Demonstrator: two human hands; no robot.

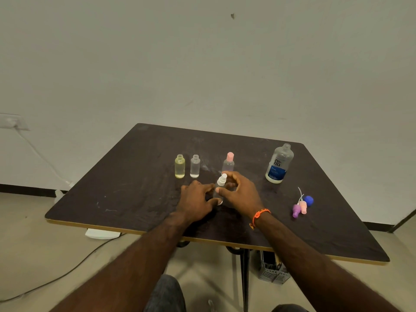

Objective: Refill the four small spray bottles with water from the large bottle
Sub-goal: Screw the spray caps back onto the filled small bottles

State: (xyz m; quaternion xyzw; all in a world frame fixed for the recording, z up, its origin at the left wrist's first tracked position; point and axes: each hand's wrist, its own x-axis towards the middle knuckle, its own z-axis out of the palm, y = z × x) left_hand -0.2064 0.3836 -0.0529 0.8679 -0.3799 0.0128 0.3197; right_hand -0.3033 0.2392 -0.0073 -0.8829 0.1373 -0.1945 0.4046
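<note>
On the dark table (135,188), my left hand (195,202) grips the body of a small clear spray bottle (218,194). My right hand (238,192) curls around its white spray head (221,180). Behind them stands a small bottle with a pink cap (228,163). To the left stand a yellowish bottle (179,166) and a clear bottle (195,166), both uncapped. The large bottle (279,164) with a blue label stands open at the right. Purple, pink and blue caps (302,204) lie near it.
A white wall rises just behind the table's far edge. A cable (40,154) runs from a wall socket down to the floor at the left. A grey basket (272,270) sits under the table. The table's front edge is near my forearms.
</note>
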